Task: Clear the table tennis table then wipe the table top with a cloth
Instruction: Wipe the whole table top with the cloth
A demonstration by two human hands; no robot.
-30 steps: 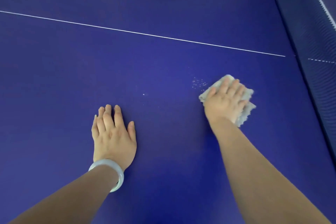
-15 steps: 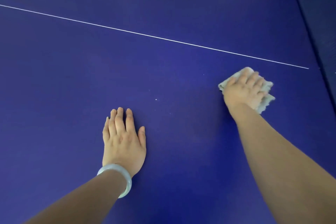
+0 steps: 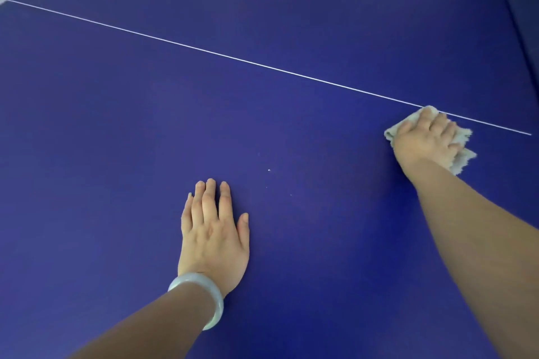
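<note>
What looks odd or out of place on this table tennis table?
Only a few tiny white specks on the blue table top, between the left hand and the right hand, which holds the cloth down at the white line. They look like crumbs or dust not yet wiped. Nothing else stands out.

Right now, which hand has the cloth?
The right hand, gripping the pale cloth on the table by the white line; the left hand, wearing a bangle, lies flat and empty.
</note>
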